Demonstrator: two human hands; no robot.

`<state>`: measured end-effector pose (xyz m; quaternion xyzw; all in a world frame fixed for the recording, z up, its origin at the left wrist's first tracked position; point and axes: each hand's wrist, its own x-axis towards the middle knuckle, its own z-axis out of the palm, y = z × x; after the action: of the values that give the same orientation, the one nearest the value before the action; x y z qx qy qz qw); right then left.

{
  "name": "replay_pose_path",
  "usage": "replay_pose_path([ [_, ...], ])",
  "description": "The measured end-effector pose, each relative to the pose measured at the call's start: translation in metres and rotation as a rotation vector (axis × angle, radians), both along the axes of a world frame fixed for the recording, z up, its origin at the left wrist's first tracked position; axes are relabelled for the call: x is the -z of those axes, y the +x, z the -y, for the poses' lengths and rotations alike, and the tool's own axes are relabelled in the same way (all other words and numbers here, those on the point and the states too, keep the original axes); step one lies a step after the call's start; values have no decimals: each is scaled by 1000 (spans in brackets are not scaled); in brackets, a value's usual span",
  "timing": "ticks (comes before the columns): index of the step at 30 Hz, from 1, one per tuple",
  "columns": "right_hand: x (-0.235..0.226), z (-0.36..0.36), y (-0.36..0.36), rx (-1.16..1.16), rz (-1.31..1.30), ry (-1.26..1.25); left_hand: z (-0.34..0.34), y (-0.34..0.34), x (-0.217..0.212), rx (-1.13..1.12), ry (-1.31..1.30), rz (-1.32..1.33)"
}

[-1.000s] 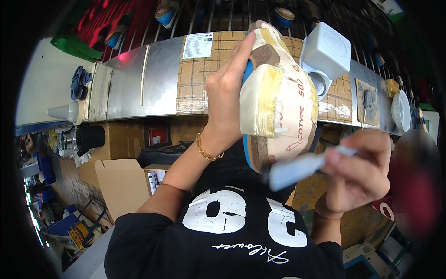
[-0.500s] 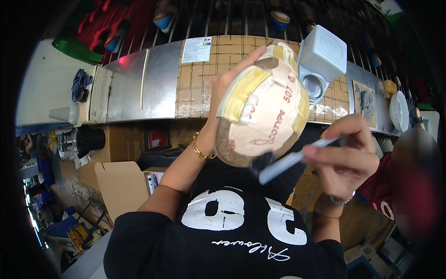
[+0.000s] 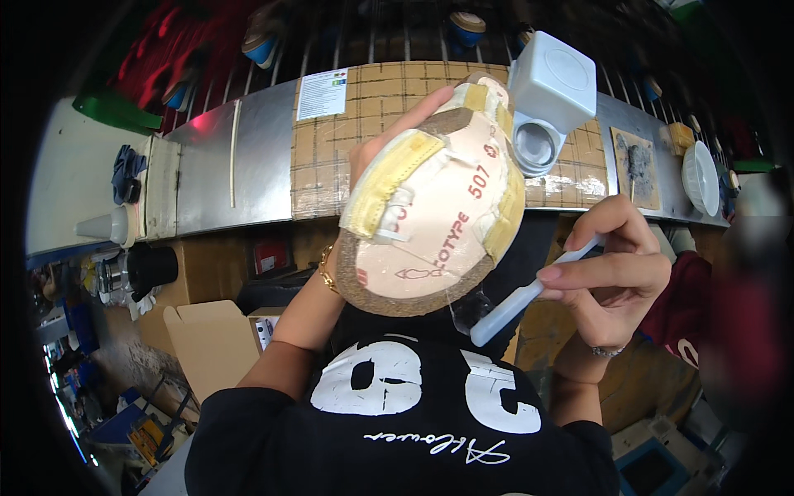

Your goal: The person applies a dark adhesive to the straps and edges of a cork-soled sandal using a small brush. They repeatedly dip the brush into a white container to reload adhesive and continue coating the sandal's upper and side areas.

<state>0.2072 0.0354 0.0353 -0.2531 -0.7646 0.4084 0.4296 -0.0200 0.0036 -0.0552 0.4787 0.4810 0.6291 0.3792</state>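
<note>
My left hand (image 3: 401, 128) holds a shoe bottom (image 3: 442, 207) from behind and from its left side, its sole face turned up toward me; most of the fingers are hidden. The face is a pale pinkish board with red printing, yellow straps folded over its sides and a brown speckled rim. Pinched in my right hand (image 3: 616, 277) is a brush (image 3: 517, 306) with a pale, flat handle. Its dark bristles hang just below the shoe's lower right rim, blurred against dark clothing. A thin clear strand seems to run between rim and bristles.
A pale plastic container (image 3: 554, 83) with a round opening stands behind the shoe on cardboard (image 3: 322, 157) covering the metal bench (image 3: 207, 165). Farther right are a stained board (image 3: 635, 169) and a white bowl (image 3: 701, 178). Someone in dark red (image 3: 703, 306) is close by at right.
The brush has come away from the shoe's lower rim, leaving a small gap. The shoe sits farther left and slightly lower in the picture; the whole view has shifted a little too.
</note>
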Motion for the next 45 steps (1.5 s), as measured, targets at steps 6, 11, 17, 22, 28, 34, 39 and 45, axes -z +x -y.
replay_pose_path([
  [6,12,-6,17,-94,68,-146,5,-6,-10,182,-110,266],
  [11,42,-38,44,131,-230,-176,11,-32,58,90,28,252],
  [17,92,-78,52,478,377,145,-10,-32,16,428,91,910],
  [22,103,-86,39,545,584,536,-21,-37,9,611,-122,1128],
  [28,105,-82,45,476,416,-86,-13,-1,-7,107,-236,921],
  [34,81,-94,58,284,288,-387,-9,-2,25,199,-297,723],
  [39,24,-78,37,455,171,431,-17,15,17,359,-205,775],
  [45,14,-37,1,306,69,305,-13,32,-20,432,-190,526],
])
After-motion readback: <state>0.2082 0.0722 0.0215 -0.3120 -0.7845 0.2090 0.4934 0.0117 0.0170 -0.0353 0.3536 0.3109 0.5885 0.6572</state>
